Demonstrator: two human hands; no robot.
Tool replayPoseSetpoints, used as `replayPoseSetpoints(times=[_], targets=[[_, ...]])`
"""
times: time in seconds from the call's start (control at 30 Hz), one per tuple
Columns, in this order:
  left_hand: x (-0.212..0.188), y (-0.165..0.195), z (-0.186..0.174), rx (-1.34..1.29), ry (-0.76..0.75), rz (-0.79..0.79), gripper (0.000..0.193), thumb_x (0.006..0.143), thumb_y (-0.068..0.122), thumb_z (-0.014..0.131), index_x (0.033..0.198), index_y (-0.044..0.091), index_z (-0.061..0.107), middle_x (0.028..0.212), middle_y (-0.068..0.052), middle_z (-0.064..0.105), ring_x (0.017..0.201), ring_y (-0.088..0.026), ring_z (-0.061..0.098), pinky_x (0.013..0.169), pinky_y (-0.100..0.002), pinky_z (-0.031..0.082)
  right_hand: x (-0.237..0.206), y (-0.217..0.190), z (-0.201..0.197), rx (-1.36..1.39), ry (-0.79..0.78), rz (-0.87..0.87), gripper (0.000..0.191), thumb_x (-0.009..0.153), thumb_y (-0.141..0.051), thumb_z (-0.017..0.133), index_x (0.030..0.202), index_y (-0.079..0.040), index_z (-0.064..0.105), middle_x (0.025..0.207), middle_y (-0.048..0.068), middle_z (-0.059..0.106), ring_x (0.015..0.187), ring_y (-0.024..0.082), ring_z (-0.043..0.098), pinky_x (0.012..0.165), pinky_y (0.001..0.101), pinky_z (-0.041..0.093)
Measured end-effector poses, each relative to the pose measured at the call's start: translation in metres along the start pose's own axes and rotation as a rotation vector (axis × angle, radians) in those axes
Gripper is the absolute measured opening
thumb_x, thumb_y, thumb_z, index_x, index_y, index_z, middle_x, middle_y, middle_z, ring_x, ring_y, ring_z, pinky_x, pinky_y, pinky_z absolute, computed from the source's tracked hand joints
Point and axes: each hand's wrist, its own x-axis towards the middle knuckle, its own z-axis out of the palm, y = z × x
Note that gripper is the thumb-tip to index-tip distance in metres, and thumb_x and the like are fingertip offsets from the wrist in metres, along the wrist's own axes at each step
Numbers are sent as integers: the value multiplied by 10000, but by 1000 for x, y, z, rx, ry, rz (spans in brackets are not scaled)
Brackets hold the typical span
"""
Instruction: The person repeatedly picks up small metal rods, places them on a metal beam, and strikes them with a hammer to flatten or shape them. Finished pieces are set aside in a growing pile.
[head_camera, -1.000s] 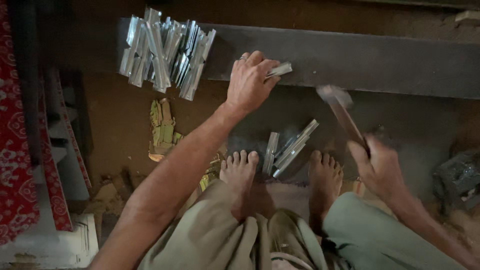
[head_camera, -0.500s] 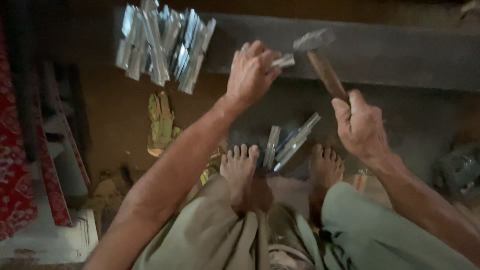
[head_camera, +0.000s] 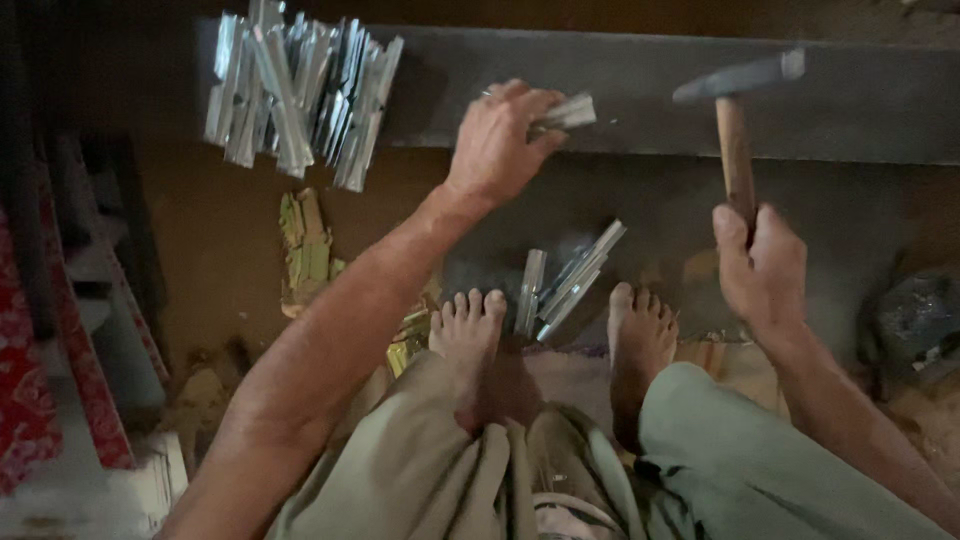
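pinning a metal strip (head_camera: 565, 111) in left hand (head_camera: 497, 145) grip, right hand (head_camera: 760, 270) clutching hammer (head_camera: 735, 120).

The hammer (head_camera: 738, 120) has a grey steel head and a light brown wooden handle. The folded metal strips (head_camera: 298, 92) shine silver against the dark grey iron beam (head_camera: 640, 90). The trousers (head_camera: 700, 470) are pale olive-khaki. The cloth (head_camera: 30, 380) at the edge is red with a white floral print.
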Motion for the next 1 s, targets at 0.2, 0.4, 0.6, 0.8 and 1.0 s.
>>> replayPoseSetpoints(times=[0.2, 0.4, 0.6, 0.8, 1.0], targets=[[13, 18, 21, -6, -72, 47, 370, 822, 218, 854, 1157, 94, 757, 995, -115, 695, 967, -350, 647, 836, -491, 501, -11, 22, -1, -28, -14, 31, 511, 1152, -430, 547, 933, 31, 545, 729, 167, 545, 666, 233, 528, 631, 423, 460], [13, 22, 24, 49, -94, 5, 371, 808, 221, 855, 1146, 92, 772, 965, -120, 690, 963, -347, 649, 836, -504, 486, -9, 1, -13, -24, -59, 31, 429, 1123, -361, 550, 934, 23, 564, 657, 133, 543, 584, 211, 548, 556, 410, 454], [14, 21, 28, 48, -64, 30, 349, 820, 183, 850, 1144, 84, 768, 1001, -126, 692, 954, -343, 655, 847, -493, 519, -6, -34, -17, -3, -47, -122, 362, 1116, -319, 581, 1034, 33, 579, 657, 148, 540, 558, 213, 547, 526, 411, 455], [13, 23, 29, 60, -41, 57, 365, 792, 145, 850, 1141, 75, 769, 1005, -127, 692, 942, -344, 659, 810, -486, 520, 4, -55, -14, -196, -227, 10, 358, 1098, -341, 581, 1076, 15, 583, 584, 147, 566, 471, 259, 564, 484, 451, 457], [11, 21, 30, 66, -15, 77, 373, 784, 155, 872, 1132, 65, 770, 961, -126, 674, 910, -343, 646, 817, -490, 519, -1, -53, -18, -2, -33, -146, 415, 1127, -364, 553, 1039, 41, 550, 669, 149, 558, 564, 267, 585, 508, 433, 475]])
